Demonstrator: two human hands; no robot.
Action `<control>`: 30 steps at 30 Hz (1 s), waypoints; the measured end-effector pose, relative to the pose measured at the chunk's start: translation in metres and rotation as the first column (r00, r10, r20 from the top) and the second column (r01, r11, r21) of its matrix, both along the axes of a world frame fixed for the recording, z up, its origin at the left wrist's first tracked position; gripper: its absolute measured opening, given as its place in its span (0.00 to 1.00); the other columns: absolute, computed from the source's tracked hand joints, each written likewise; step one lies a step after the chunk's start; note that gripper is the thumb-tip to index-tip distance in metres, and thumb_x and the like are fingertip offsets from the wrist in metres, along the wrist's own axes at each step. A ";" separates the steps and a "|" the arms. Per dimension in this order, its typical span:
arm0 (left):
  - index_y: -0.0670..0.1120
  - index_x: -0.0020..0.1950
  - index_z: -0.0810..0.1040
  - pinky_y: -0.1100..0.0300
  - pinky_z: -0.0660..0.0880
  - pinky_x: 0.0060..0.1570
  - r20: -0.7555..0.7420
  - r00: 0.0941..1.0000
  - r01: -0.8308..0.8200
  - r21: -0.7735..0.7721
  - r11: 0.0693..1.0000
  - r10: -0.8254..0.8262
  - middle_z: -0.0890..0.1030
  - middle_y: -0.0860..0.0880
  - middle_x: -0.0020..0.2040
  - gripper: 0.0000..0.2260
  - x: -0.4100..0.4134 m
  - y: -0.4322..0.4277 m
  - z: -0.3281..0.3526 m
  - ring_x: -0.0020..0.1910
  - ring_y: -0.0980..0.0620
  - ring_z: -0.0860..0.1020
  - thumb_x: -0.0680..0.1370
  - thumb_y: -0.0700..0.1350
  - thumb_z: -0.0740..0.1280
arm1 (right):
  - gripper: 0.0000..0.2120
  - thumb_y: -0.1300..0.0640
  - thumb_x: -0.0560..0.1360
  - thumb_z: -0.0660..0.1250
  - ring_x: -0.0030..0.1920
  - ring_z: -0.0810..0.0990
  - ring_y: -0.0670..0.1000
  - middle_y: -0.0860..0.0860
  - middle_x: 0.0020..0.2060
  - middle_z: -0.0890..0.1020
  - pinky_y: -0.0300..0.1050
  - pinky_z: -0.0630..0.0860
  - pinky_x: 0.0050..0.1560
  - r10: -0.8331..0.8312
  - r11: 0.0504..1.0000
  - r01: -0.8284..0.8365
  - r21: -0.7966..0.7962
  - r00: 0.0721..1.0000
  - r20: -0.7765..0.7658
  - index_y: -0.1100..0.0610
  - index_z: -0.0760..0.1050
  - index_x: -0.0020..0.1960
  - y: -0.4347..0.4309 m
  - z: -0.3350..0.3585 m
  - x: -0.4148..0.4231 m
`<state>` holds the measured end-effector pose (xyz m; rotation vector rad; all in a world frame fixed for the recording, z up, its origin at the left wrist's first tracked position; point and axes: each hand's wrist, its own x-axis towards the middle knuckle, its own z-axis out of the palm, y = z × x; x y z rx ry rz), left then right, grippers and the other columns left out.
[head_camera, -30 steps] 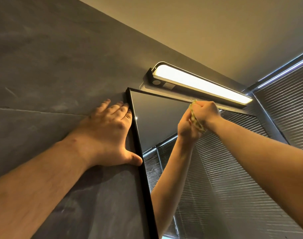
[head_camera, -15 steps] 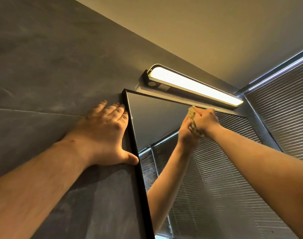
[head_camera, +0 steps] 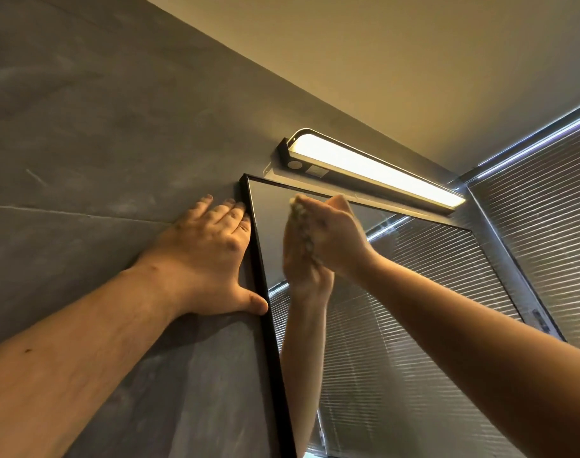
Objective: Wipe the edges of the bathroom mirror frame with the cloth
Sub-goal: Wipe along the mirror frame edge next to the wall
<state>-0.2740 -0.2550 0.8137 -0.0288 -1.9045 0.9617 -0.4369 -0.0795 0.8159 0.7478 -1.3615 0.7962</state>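
R hand (head_camera: 335,239) clamped cloth (head_camera: 302,233) at centre, just below frame top edge (head_camera: 414,215) running L–R; L hand (head_camera: 209,256) lay flat, fingers straight.

Two hands: left hand (head_camera: 204,256), right hand (head_camera: 340,241), one cloth (head_camera: 303,231), one mirror frame (head_camera: 265,292), one lamp (head_camera: 371,168)

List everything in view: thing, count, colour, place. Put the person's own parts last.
mirror frame: one, black, thin edge round the mirror on the wall.
mirror glass: one, reflecting blinds and an arm.
light bar: one, lit warm white in a dark housing, on the wall just above the mirror's top edge.
wall: grey, left of the mirror.
ceiling: pale, above.
window blinds: grey slats, far right.
cloth: one, yellowish, bunched, against the glass near the top edge.
left hand: flat on the wall, fingers and thumb touching the frame's left edge.
right hand: holds the cloth.
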 end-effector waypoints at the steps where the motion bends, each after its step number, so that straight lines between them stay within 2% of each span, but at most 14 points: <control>1: 0.42 0.79 0.48 0.48 0.41 0.77 0.001 1.000 0.001 0.001 1.000 -0.001 0.49 0.44 0.80 0.60 0.000 0.000 0.000 0.79 0.48 0.46 0.61 0.82 0.54 | 0.19 0.56 0.81 0.60 0.50 0.71 0.51 0.53 0.49 0.71 0.43 0.74 0.48 -0.007 1.000 0.008 0.009 0.999 -0.046 0.51 0.73 0.70 -0.008 0.000 0.006; 5: 0.42 0.79 0.47 0.49 0.41 0.77 0.007 1.000 0.002 -0.001 1.000 -0.002 0.49 0.45 0.80 0.60 0.001 0.000 0.000 0.79 0.48 0.46 0.61 0.82 0.54 | 0.15 0.56 0.82 0.59 0.48 0.72 0.49 0.54 0.50 0.72 0.40 0.74 0.48 -0.011 1.000 0.011 -0.013 1.000 -0.026 0.50 0.75 0.67 -0.004 0.007 0.006; 7: 0.42 0.79 0.47 0.49 0.41 0.77 0.008 1.000 0.010 0.001 1.000 -0.010 0.49 0.44 0.80 0.59 0.001 -0.001 0.000 0.79 0.48 0.46 0.61 0.82 0.54 | 0.12 0.52 0.80 0.55 0.41 0.75 0.55 0.57 0.44 0.75 0.51 0.77 0.42 0.013 0.998 -0.010 -0.068 0.999 0.050 0.44 0.77 0.52 0.012 0.014 -0.009; 8: 0.42 0.79 0.47 0.49 0.41 0.77 0.012 1.000 0.014 0.001 1.000 -0.014 0.49 0.44 0.80 0.59 0.002 -0.001 0.000 0.79 0.47 0.46 0.62 0.81 0.54 | 0.12 0.50 0.78 0.52 0.39 0.76 0.59 0.59 0.43 0.75 0.55 0.77 0.41 -0.009 0.994 0.020 -0.108 0.995 0.104 0.45 0.75 0.47 0.022 0.016 -0.016; 9: 0.42 0.79 0.47 0.49 0.41 0.77 0.015 1.000 0.015 0.000 1.000 -0.015 0.49 0.44 0.80 0.59 0.002 -0.001 0.000 0.79 0.47 0.46 0.62 0.81 0.55 | 0.12 0.48 0.78 0.52 0.42 0.77 0.62 0.61 0.46 0.76 0.58 0.78 0.45 -0.060 0.989 0.081 -0.126 0.984 0.169 0.46 0.74 0.48 0.031 0.015 -0.023; 11: 0.41 0.79 0.47 0.48 0.42 0.77 0.019 1.000 0.017 0.000 1.000 -0.017 0.49 0.44 0.80 0.59 0.002 -0.002 0.000 0.79 0.47 0.46 0.62 0.81 0.55 | 0.16 0.47 0.80 0.52 0.53 0.77 0.66 0.62 0.56 0.72 0.61 0.76 0.59 -0.117 0.975 0.171 -0.142 0.938 0.327 0.48 0.75 0.59 0.045 0.011 -0.029; 13: 0.41 0.79 0.48 0.48 0.42 0.77 0.019 1.000 0.021 0.001 1.000 -0.021 0.49 0.44 0.80 0.59 0.001 -0.001 0.000 0.79 0.47 0.46 0.62 0.81 0.56 | 0.17 0.45 0.79 0.51 0.57 0.74 0.66 0.59 0.59 0.67 0.61 0.73 0.64 -0.124 0.968 0.199 -0.155 0.911 0.394 0.48 0.75 0.59 0.049 0.008 -0.030; 15: 0.41 0.79 0.49 0.48 0.42 0.77 0.017 0.999 0.028 -0.001 1.000 -0.028 0.50 0.43 0.80 0.59 0.001 -0.001 0.001 0.79 0.47 0.47 0.62 0.81 0.56 | 0.13 0.47 0.80 0.53 0.57 0.72 0.65 0.57 0.58 0.65 0.61 0.72 0.64 -0.128 0.973 0.191 -0.132 0.915 0.383 0.48 0.74 0.57 0.045 0.006 -0.022; 17: 0.41 0.79 0.49 0.48 0.43 0.77 0.013 0.999 0.036 -0.001 0.999 -0.036 0.51 0.43 0.80 0.60 0.001 -0.001 0.001 0.79 0.47 0.48 0.61 0.81 0.56 | 0.16 0.51 0.81 0.56 0.59 0.71 0.65 0.57 0.60 0.64 0.61 0.72 0.64 -0.101 0.982 0.150 -0.115 0.930 0.352 0.49 0.72 0.67 0.041 0.005 -0.016; 19: 0.41 0.79 0.50 0.48 0.44 0.77 0.009 0.999 0.040 -0.002 0.999 -0.040 0.52 0.43 0.80 0.60 0.001 -0.002 0.001 0.79 0.46 0.48 0.61 0.81 0.56 | 0.20 0.55 0.80 0.61 0.59 0.74 0.63 0.59 0.62 0.67 0.59 0.75 0.62 -0.055 0.988 0.093 -0.127 0.960 0.274 0.53 0.70 0.71 0.040 -0.001 -0.009; 23: 0.41 0.79 0.50 0.48 0.44 0.77 0.012 0.999 0.044 -0.001 0.999 -0.044 0.52 0.43 0.80 0.60 0.002 -0.001 0.000 0.79 0.47 0.49 0.61 0.81 0.57 | 0.18 0.61 0.76 0.67 0.55 0.76 0.56 0.59 0.58 0.75 0.43 0.74 0.50 0.042 0.977 -0.007 -0.215 0.986 0.159 0.60 0.72 0.65 0.047 -0.015 0.001; 26: 0.41 0.79 0.50 0.48 0.44 0.77 0.015 0.999 0.046 -0.002 0.999 -0.046 0.53 0.43 0.80 0.60 0.003 0.000 0.000 0.79 0.47 0.49 0.61 0.81 0.58 | 0.15 0.62 0.76 0.67 0.52 0.75 0.52 0.57 0.58 0.75 0.33 0.70 0.44 0.067 0.968 -0.037 -0.246 0.991 0.117 0.60 0.74 0.63 0.050 -0.023 0.013; 28: 0.41 0.79 0.51 0.48 0.45 0.77 0.016 0.999 0.048 -0.002 0.999 -0.048 0.53 0.43 0.80 0.60 0.004 0.000 0.000 0.79 0.46 0.50 0.61 0.81 0.58 | 0.14 0.62 0.77 0.68 0.53 0.75 0.51 0.55 0.57 0.75 0.31 0.71 0.45 0.083 0.966 -0.060 -0.250 0.993 0.081 0.60 0.75 0.62 0.051 -0.026 0.020; 30: 0.41 0.79 0.51 0.48 0.45 0.77 0.019 0.999 0.045 -0.005 0.999 -0.044 0.53 0.43 0.80 0.60 0.005 0.000 0.000 0.79 0.46 0.50 0.61 0.81 0.57 | 0.14 0.62 0.77 0.68 0.53 0.77 0.51 0.54 0.56 0.77 0.38 0.76 0.49 0.072 0.970 -0.056 -0.235 0.996 0.058 0.59 0.75 0.62 0.048 -0.030 0.026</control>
